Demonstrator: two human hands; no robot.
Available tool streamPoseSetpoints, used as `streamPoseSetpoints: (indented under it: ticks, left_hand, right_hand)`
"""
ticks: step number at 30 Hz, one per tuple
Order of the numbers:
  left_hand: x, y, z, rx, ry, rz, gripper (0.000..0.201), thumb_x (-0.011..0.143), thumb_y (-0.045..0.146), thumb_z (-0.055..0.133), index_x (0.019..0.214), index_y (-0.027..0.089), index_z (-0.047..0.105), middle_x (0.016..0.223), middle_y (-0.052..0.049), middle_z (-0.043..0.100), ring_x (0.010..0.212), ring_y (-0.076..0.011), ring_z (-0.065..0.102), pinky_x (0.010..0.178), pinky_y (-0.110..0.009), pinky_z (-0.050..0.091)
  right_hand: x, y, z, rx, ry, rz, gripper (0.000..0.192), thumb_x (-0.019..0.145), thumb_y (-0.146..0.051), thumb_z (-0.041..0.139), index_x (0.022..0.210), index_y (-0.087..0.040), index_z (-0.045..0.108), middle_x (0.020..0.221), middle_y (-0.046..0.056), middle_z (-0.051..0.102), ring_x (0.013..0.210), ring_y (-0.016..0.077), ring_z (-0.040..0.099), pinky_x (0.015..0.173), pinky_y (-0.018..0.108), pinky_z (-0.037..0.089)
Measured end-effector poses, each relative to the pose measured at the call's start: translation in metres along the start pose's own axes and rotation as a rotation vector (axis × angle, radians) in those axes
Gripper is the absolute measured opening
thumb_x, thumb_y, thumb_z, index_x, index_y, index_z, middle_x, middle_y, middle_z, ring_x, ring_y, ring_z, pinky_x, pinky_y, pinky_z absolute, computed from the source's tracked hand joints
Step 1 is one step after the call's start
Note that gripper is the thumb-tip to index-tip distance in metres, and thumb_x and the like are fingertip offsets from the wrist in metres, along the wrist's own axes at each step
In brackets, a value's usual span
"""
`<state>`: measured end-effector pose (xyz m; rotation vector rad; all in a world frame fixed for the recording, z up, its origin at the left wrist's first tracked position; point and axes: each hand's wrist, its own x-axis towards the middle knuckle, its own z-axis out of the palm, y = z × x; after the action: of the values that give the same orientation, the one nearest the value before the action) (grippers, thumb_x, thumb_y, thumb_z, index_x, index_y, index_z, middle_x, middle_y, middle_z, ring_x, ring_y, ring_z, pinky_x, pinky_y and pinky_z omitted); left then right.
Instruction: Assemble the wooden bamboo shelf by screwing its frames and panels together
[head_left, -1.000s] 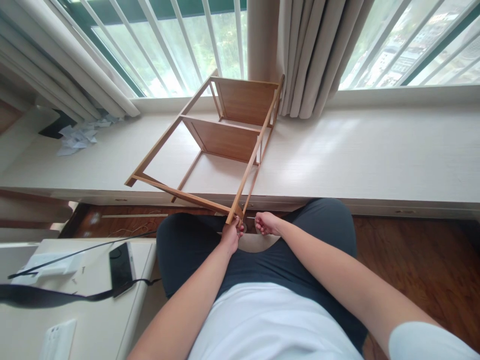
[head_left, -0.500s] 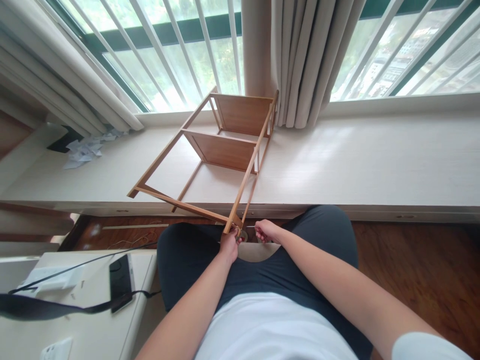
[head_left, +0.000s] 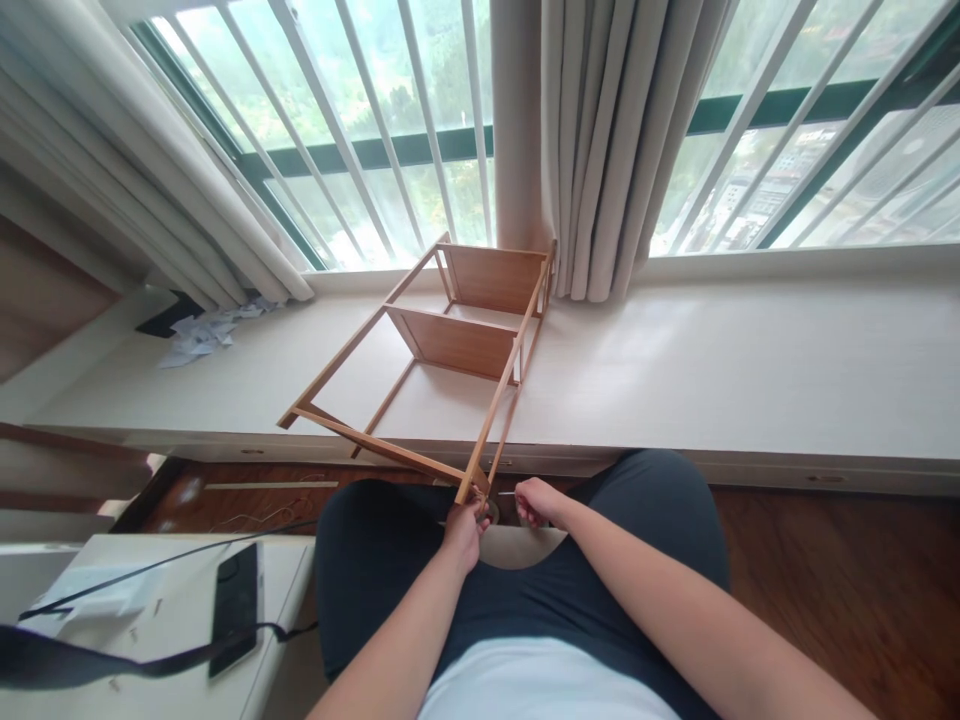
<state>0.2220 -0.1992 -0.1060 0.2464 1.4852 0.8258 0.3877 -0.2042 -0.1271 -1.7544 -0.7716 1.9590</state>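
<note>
A wooden shelf frame [head_left: 491, 425] with two brown panels lies on its side across the white window ledge. Its near corner sticks out over the edge, above my lap. My left hand [head_left: 465, 532] is closed around that corner, where the rails meet; the fingertips are partly hidden. Just right of it, my right hand [head_left: 541, 502] is closed in a pinch on a thin metal rod [head_left: 507, 493] that points left toward the corner. The rod's kind is too small to make out, and its far end is not clear.
Crumpled white paper [head_left: 199, 338] lies on the ledge [head_left: 712, 370] at the left. On the white table [head_left: 285, 570] to my left are a dark phone [head_left: 236, 605], small loose bits and a black strap [head_left: 150, 660]. Curtains [head_left: 600, 150] hang by the barred windows.
The view has tilted up, so everything sits lower in the picture. Both hands stay at the frame's corner, the left closed on it and the right still pinching the thin rod.
</note>
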Motion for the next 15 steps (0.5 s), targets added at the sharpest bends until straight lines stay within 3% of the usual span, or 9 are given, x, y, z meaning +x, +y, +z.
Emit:
streamPoseSetpoints:
  ticks: [6,10,15]
  left_hand:
    - [0.001,0.001,-0.003,-0.06,-0.044,-0.081,0.024,0.078,-0.002,0.062,0.093,0.017,0.061,0.083,-0.002,0.069,0.061,-0.0085,0.062,0.055,-0.021,0.043]
    - [0.01,0.002,-0.008,-0.193,0.001,-0.018,0.043,0.069,-0.007,0.06,0.101,0.022,0.061,0.087,-0.001,0.07,0.066,-0.0114,0.066,0.058,-0.023,0.043]
    - [0.021,0.0,-0.011,-0.208,0.048,-0.001,0.047,0.066,-0.005,0.06,0.104,0.023,0.062,0.089,-0.002,0.071,0.069,-0.0143,0.068,0.059,-0.024,0.041]
  right_hand:
    - [0.002,0.004,-0.002,-0.038,0.001,-0.022,0.021,0.08,-0.013,0.045,0.06,-0.019,0.045,0.045,-0.001,0.053,0.034,0.009,0.039,0.038,0.02,0.033]
    - [0.005,0.005,-0.002,-0.047,-0.011,-0.018,0.02,0.079,-0.013,0.046,0.06,-0.019,0.045,0.045,-0.002,0.053,0.034,0.0087,0.04,0.039,0.02,0.033]
    - [0.003,0.004,-0.002,-0.049,-0.017,-0.023,0.021,0.079,-0.013,0.046,0.059,-0.019,0.044,0.045,-0.001,0.053,0.034,0.009,0.039,0.038,0.02,0.033]
